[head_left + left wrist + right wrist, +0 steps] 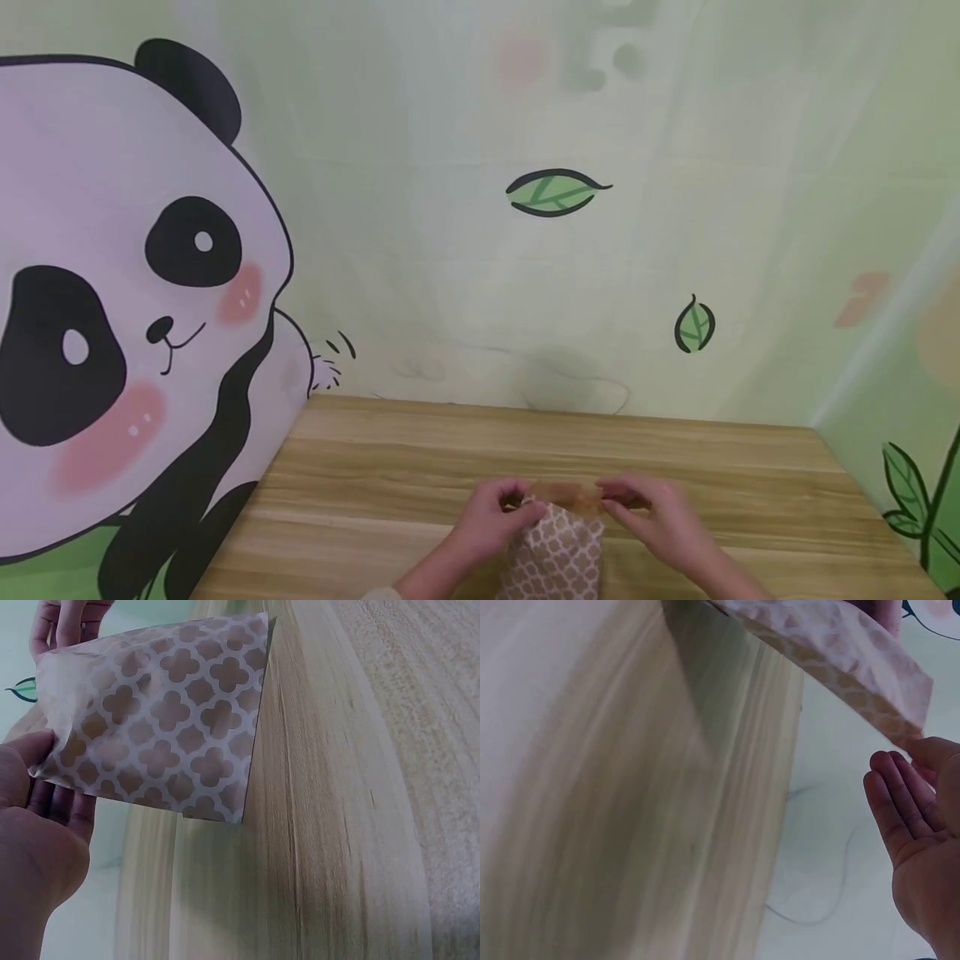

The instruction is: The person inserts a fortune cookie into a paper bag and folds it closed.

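Observation:
A flat brown paper bag (555,554) with a white quatrefoil lattice hangs above the table between both hands. Its plain brown top strip (564,493) is uppermost in the head view. My left hand (487,518) pinches the top left corner, thumb in front and fingers behind, as the left wrist view also shows on the patterned bag (169,712). At the top right corner my right hand (663,518) pinches the edge between thumb and index finger. The right wrist view has the bag (840,652) edge-on, with the other fingers of the right hand (930,832) extended. What the bag contains is hidden.
A wood-grain table (360,467) lies under the hands. Behind it hangs a pale green backdrop (420,250) printed with a large panda (210,350) at left and green leaves (555,193).

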### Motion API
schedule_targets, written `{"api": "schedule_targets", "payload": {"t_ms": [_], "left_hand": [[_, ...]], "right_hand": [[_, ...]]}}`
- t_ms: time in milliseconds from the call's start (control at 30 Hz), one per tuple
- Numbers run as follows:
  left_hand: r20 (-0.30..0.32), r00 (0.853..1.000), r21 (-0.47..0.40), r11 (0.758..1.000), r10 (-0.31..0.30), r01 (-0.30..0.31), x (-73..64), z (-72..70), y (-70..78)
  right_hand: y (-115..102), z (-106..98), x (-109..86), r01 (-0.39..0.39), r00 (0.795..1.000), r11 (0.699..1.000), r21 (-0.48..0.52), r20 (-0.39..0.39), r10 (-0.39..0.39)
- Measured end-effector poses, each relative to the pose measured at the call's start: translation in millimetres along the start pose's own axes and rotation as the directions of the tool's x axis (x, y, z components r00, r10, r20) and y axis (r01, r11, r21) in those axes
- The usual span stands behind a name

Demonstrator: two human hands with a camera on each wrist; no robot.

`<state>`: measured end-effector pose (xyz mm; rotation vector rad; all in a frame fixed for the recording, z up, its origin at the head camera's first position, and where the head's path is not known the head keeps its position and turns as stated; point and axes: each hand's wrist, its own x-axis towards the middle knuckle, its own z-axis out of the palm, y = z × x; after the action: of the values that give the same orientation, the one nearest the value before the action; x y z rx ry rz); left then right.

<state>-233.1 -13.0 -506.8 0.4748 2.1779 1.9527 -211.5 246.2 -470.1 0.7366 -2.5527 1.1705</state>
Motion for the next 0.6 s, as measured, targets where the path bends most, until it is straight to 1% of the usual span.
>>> {"api": "schedule_targets", "payload": {"t_ms": [67, 100, 167, 233, 300, 400, 500, 533, 600], "left_hand": [[-0.008, 1.000, -0.006, 1.000, -0.003, 0.003, -0.5, -0.5, 1.7], [-0.011, 1.000, -0.011, 1.000, -0.004, 0.004, -0.6, -0.9, 2.4], [-0.015, 1.000, -0.018, 1.000, -0.009, 0.008, -0.3, -0.6, 3.4], [-0.027, 0.999, -0.018, 1.000, -0.026, 0.026, -0.1, -1.0, 3.8], [-0.045, 0.998, -0.001, 0.999, -0.035, 0.035, 0.4, -1.8, 3.1], [-0.085, 0.996, 0.038, 0.998, -0.036, 0.039, 0.3, -3.2, 1.9], [-0.114, 0.993, 0.065, 0.998, -0.016, 0.024, -0.1, -3.3, 1.3], [-0.119, 0.993, 0.068, 0.997, -0.010, 0.019, -0.2, -2.9, 1.3], [-0.122, 0.992, 0.060, 0.998, -0.006, 0.014, 0.1, -1.7, 0.8]], "right_hand": [[0, 2, -3.8, -0.073, 0.997, 0.995, 0.075, 0.017, 0.072], [0, 3, -6.6, -0.122, 0.992, 0.985, 0.124, 0.035, 0.118], [-1, 5, -13.9, -0.207, 0.978, 0.956, 0.209, 0.065, 0.197], [-4, 7, -20.8, -0.274, 0.961, 0.924, 0.267, 0.092, 0.259], [-7, 11, -25.4, -0.325, 0.946, 0.903, 0.281, 0.105, 0.308], [-10, 19, -26.6, -0.357, 0.934, 0.906, 0.227, 0.084, 0.347], [-8, 25, -23.6, -0.364, 0.931, 0.909, 0.203, 0.054, 0.360], [-7, 27, -22.6, -0.360, 0.932, 0.910, 0.205, 0.049, 0.358], [-4, 28, -20.9, -0.361, 0.931, 0.902, 0.238, 0.045, 0.361]]}}
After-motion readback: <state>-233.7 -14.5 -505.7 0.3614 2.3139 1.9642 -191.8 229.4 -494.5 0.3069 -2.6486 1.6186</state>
